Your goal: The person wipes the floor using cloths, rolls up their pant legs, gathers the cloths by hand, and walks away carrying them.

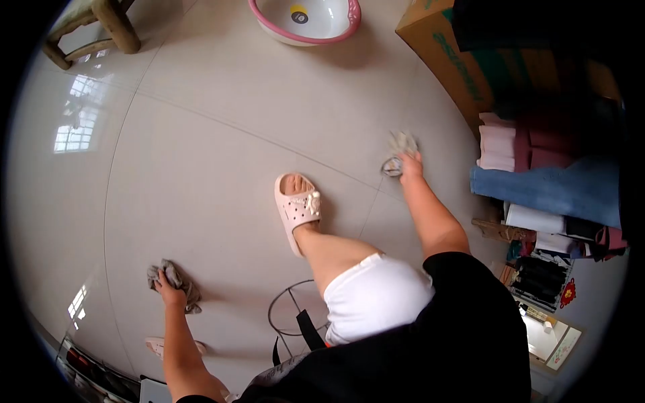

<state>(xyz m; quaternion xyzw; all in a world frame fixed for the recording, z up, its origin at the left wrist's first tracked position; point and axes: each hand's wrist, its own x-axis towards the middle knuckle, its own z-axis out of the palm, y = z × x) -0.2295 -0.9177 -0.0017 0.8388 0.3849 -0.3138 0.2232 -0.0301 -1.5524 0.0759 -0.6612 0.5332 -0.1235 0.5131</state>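
Note:
My left hand [170,291] grips a crumpled grey-brown cloth [176,272], part of which hangs loose beside the fingers. Out to the right, my right hand [411,165] is closed on a pale crumpled item [403,142], blurred, with a darker-edged round part by the fingers. Its kind is not clear. Between the two arms is my foot in a pink clog [297,208] on the tiled floor [222,181]. The other pink clog [155,346] shows partly behind my left forearm.
A white basin with a pink rim [306,40] stands ahead. A wooden stool [117,27] is at upper left. On the right are a cardboard box [447,60] and stacked folded clothes [551,191]. A round wire frame [270,316] is close to my body.

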